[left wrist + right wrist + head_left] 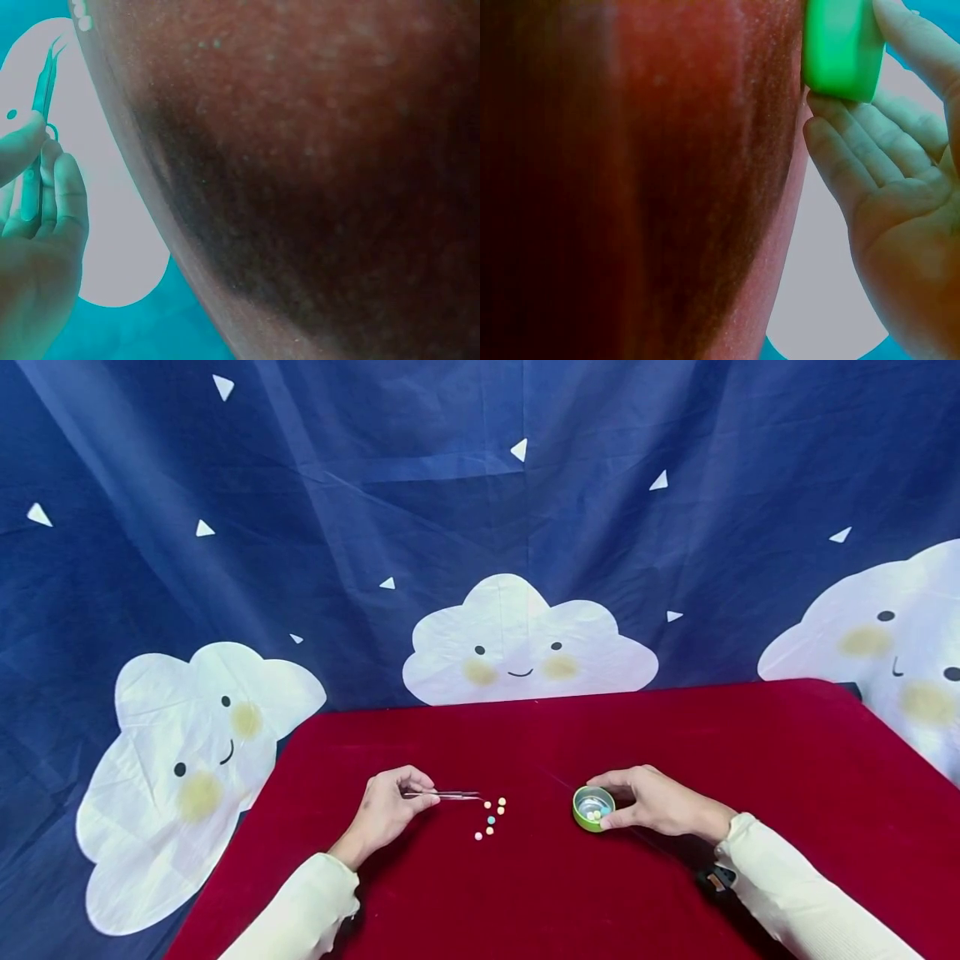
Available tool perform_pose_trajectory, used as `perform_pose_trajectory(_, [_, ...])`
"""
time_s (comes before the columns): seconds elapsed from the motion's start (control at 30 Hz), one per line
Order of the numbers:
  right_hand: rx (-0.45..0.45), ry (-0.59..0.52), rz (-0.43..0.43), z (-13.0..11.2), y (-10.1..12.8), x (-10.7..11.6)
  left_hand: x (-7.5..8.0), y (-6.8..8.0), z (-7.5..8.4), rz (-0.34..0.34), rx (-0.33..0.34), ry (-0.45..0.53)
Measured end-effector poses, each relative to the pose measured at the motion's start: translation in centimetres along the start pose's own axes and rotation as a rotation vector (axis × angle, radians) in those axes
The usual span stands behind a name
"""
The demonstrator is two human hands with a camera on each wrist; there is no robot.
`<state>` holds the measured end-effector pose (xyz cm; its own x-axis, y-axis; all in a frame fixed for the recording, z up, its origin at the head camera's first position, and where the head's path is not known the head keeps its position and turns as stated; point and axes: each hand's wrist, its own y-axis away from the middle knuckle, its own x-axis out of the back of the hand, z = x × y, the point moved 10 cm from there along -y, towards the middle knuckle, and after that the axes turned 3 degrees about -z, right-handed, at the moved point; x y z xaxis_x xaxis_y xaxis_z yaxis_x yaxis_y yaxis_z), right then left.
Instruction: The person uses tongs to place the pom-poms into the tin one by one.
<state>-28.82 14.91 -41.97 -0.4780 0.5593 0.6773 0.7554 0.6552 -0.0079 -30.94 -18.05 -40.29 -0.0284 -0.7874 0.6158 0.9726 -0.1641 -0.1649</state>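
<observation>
Cream sleeves (795,893) are reaching in; left hand (386,814) is pinching tweezers (448,794) near loose beads (491,818), which may flick away; right hand (660,802) is gripping a green tin (592,808).

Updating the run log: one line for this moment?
left hand: pinches tweezers | tips by loose beads | right hand: holds green tin | on red cloth

Thin metal tweezers (450,794), lying nearly level, tips closed and pointing toward 3 o'clock, just short of the beads. Small round beads (491,819), pink, yellow and one pale blue, scattered loose on the red cloth. Shallow round green tin (593,807), at 3 o'clock from the beads, tilted open toward the viewer, several beads inside.
</observation>
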Motion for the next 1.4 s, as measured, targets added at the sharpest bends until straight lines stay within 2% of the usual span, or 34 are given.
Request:
perform_pose_trajectory(0.7, [-0.004,0.003,0.006,0.0,0.0,0.0,-0.8,0.0,0.2,-0.015,-0.027,-0.045])
perform_pose_trajectory(0.93, [-0.007,0.004,0.006,0.0,0.1,0.0,-0.5,-0.3,0.5,0.002,-0.035,-0.029])
perform_pose_trajectory(1.1, [-0.002,0.009,0.009,-0.1,0.1,0.1,-0.3,-0.4,1.1,0.015,-0.048,-0.033])
perform_pose_trajectory(1.4, [0.006,0.009,0.006,-0.1,0.0,0.1,-0.9,-0.5,2.9,-0.011,-0.06,0.012])
